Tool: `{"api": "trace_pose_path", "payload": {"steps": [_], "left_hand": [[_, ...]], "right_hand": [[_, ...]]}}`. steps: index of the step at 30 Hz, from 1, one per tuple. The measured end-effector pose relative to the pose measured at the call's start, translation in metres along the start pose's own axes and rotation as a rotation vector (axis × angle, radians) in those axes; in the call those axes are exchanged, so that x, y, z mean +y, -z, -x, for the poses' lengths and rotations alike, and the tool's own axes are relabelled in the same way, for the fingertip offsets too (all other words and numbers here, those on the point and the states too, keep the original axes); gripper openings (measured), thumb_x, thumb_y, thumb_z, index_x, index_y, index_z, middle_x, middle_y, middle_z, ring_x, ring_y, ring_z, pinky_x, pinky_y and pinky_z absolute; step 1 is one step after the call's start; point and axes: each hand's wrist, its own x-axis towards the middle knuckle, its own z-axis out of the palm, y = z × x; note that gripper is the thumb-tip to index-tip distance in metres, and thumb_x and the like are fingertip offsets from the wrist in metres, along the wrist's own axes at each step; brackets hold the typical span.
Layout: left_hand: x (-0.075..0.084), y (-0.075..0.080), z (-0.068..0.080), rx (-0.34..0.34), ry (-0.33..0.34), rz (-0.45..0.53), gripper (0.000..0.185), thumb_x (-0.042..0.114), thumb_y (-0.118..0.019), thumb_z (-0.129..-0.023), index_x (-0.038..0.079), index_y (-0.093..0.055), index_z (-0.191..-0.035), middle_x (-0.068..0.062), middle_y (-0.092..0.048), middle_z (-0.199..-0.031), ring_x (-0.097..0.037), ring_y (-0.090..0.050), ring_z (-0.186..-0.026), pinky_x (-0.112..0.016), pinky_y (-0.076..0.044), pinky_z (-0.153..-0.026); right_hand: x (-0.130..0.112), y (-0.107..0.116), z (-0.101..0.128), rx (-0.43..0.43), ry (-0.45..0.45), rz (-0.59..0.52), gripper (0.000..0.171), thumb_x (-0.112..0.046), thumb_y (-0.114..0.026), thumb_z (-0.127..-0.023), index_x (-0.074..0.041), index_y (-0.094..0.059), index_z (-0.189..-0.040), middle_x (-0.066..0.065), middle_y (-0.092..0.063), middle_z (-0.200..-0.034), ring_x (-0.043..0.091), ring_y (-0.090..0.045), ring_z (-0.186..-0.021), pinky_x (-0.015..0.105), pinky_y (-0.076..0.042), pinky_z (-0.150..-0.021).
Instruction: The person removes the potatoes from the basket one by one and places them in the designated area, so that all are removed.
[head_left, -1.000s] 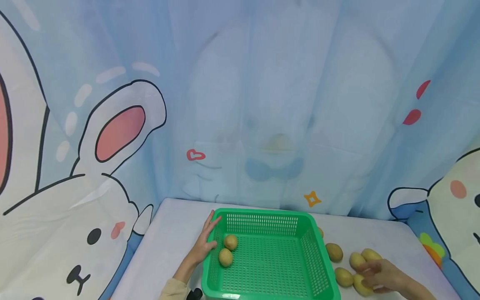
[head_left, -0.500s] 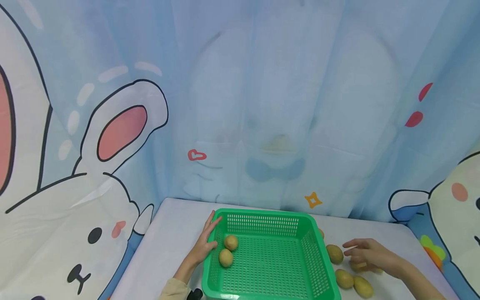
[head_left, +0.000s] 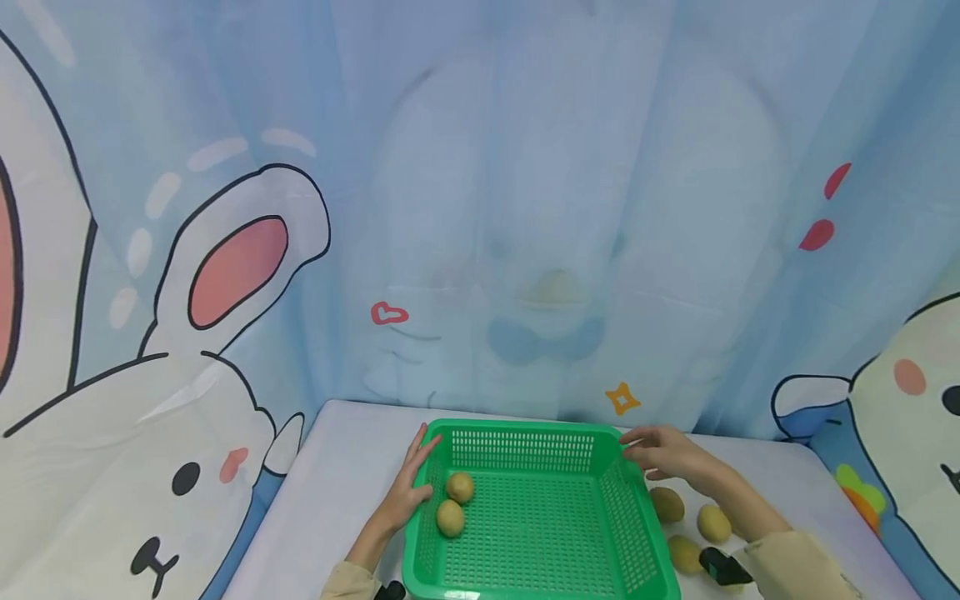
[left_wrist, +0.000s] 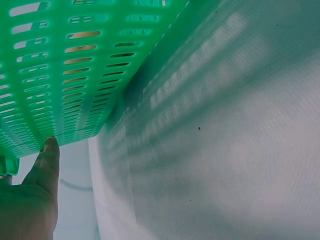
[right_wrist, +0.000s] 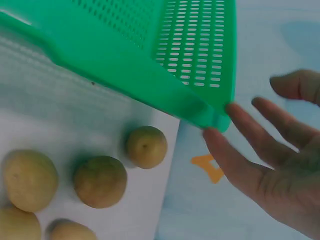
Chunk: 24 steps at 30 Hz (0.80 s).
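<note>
A green slotted plastic basket (head_left: pixel 543 427) stands on the table with two potatoes inside, one potato (head_left: pixel 460 487) just behind the other potato (head_left: pixel 450 518), near its left wall. My left hand (head_left: pixel 401 500) rests along the left rim, fingers extended; the left wrist view shows a straight finger (left_wrist: pixel 48 162) against the outer wall. At the far right corner is my right hand (head_left: pixel 667 452), fingers spread and holding nothing. Its fingertips meet the basket's corner in the right wrist view. Right of the basket lie several potatoes, including a brownish potato (head_left: pixel 666 504) and a yellow potato (head_left: pixel 713 524); my forearm covers some.
The white-covered table (head_left: pixel 352 450) ends at a pale blue curtain (head_left: pixel 555 208) printed with cartoon animals. A black wrist device (head_left: pixel 723 567) on my right arm overlaps the nearer potatoes. One potato (right_wrist: pixel 146 147) sits close by the basket's outer right side.
My right hand has left the potatoes on the right and moved left and away from me to the basket's far right corner. The left hand and basket have stayed in place.
</note>
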Motion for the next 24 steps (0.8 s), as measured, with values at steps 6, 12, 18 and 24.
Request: {"api": "trace_pose_path", "payload": {"steps": [6, 12, 18, 24], "left_hand": [[-0.004, 0.001, -0.001, -0.003, 0.001, 0.003, 0.081, -0.005, -0.048, -0.074, 0.001, -0.032, -0.153, -0.020, 0.003, -0.163, -0.043, 0.006, -0.148, -0.071, -0.012, -0.105], [-0.004, 0.001, -0.001, -0.008, -0.014, -0.003, 0.080, -0.005, -0.047, -0.075, -0.001, -0.030, -0.153, -0.024, 0.004, -0.162, -0.046, 0.006, -0.147, -0.072, -0.013, -0.104], [-0.005, 0.001, -0.002, 0.004, 0.001, 0.006, 0.080, -0.005, -0.047, -0.074, 0.000, -0.032, -0.153, -0.017, 0.003, -0.164, -0.044, 0.006, -0.148, -0.070, -0.012, -0.105], [-0.003, 0.001, -0.001, 0.005, -0.007, 0.003, 0.081, -0.005, -0.048, -0.074, -0.002, -0.031, -0.152, -0.022, 0.003, -0.163, -0.046, 0.005, -0.147, -0.070, -0.014, -0.104]], "right_hand": [[-0.013, -0.009, -0.013, -0.002, 0.075, -0.027, 0.045, -0.016, -0.054, -0.100, 0.012, -0.049, -0.134, 0.033, -0.053, -0.130, 0.045, -0.058, -0.113, 0.051, -0.053, -0.084], [-0.034, -0.030, -0.030, -0.182, 0.073, -0.129, 0.048, -0.021, -0.052, -0.101, 0.009, -0.047, -0.138, 0.033, -0.051, -0.135, 0.049, -0.055, -0.117, 0.055, -0.049, -0.089], [-0.049, -0.067, -0.053, -0.243, 0.061, -0.163, 0.047, -0.018, -0.054, -0.100, 0.009, -0.048, -0.138, 0.028, -0.058, -0.129, 0.046, -0.059, -0.113, 0.055, -0.050, -0.088], [-0.055, -0.110, -0.075, -0.329, 0.028, -0.200, 0.043, -0.016, -0.053, -0.100, 0.007, -0.052, -0.136, 0.027, -0.058, -0.128, 0.046, -0.060, -0.112, 0.055, -0.051, -0.085]]}}
